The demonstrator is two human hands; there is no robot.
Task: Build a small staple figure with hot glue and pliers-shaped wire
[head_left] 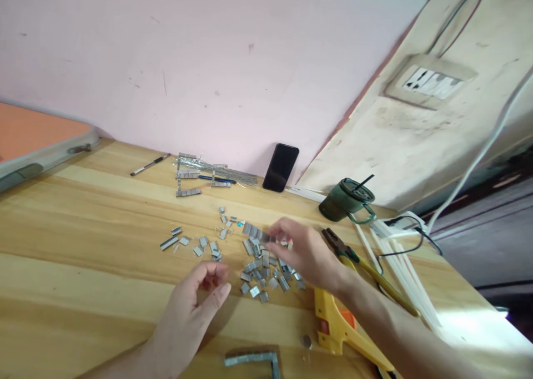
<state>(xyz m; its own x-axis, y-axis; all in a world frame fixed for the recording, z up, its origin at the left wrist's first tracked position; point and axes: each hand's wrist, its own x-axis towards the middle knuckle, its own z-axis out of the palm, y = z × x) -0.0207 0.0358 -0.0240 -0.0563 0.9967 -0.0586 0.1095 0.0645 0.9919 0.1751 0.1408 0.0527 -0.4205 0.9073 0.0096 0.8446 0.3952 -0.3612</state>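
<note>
My right hand (306, 251) pinches one end of a short grey staple strip (252, 230), slightly blurred, above a heap of small metal staple pieces (265, 259). My left hand (202, 293) hovers low over the wood to the left of that heap. Its fingers are curled, the thumb stands apart from them, and nothing shows between. Other loose staple pieces (199, 251) lie scattered beyond the left hand. An L-shaped strip (254, 358) of the same metal lies at the near edge of the view.
A yellow glue gun (333, 343) and pliers (345, 251) lie by my right forearm. Behind are a green mug (343, 198), a phone (281, 167) against the wall, thin wires (241, 176), assembled staple frames (188, 174) and a pen (150, 165). White sticks (410, 276) lie right.
</note>
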